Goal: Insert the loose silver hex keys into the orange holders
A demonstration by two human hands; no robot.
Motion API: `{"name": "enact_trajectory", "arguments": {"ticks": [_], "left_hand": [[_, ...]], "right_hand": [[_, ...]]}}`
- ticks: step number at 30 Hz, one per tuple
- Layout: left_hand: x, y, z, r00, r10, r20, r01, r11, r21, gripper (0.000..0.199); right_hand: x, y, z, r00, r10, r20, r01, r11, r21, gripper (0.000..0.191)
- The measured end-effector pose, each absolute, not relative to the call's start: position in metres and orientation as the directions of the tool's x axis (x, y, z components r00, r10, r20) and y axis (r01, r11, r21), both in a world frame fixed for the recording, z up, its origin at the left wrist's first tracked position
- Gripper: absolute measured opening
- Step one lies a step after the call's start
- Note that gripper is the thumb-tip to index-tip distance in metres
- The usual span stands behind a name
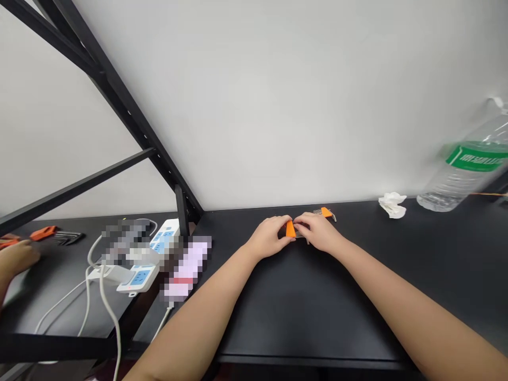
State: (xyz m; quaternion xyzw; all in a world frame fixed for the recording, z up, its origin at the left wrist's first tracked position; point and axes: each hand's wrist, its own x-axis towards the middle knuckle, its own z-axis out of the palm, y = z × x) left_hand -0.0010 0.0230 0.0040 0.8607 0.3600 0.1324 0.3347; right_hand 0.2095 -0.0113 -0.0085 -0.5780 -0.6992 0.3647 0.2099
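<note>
Over the black table, my left hand (272,237) is closed around an orange hex key holder (291,229), its thumb and fingers on opposite ends. Thin metal hex keys (300,234) stick out of the holder on its right side. My right hand (318,231) is pinched on these keys close beside the holder; its fingertips hide which key they grip. Just beyond my right hand lies a second orange holder (326,212) with several metal keys in it, touched by neither hand.
A crumpled tissue (392,204) and a large clear bottle (456,174) stand by the wall at right. To the left are a phone (188,270) on a cable, a white power strip (148,259) and a black frame (130,114). Another person's hand (18,257) is near orange tools at far left.
</note>
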Motion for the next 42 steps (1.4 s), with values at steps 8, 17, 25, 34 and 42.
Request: {"name": "enact_trajectory", "arguments": {"ticks": [8, 17, 25, 34, 42], "left_hand": [[-0.009, 0.028, -0.016, 0.626, 0.779, -0.038, 0.667, -0.51, 0.543, 0.047], [-0.011, 0.031, -0.018, 0.566, 0.822, -0.064, 0.698, -0.436, 0.567, 0.045], [-0.009, 0.029, -0.018, 0.52, 0.829, -0.205, 0.647, -0.226, 0.728, 0.049], [-0.009, 0.027, -0.015, 0.557, 0.795, -0.241, 0.6, -0.184, 0.778, 0.048], [-0.01, 0.026, -0.015, 0.567, 0.783, -0.255, 0.576, -0.156, 0.803, 0.047]], "right_hand": [[0.218, -0.005, -0.006, -0.013, 0.931, -0.364, 0.655, -0.267, -0.707, 0.017], [0.253, 0.002, -0.024, -0.015, 0.915, -0.403, 0.871, -0.186, -0.455, 0.013], [0.242, -0.005, -0.022, -0.272, 0.907, -0.321, 0.845, 0.065, -0.531, 0.021], [0.242, -0.004, -0.016, -0.305, 0.883, -0.357, 0.853, 0.087, -0.515, 0.019], [0.227, -0.013, -0.006, -0.324, 0.853, -0.409, 0.837, 0.057, -0.544, 0.012]]}}
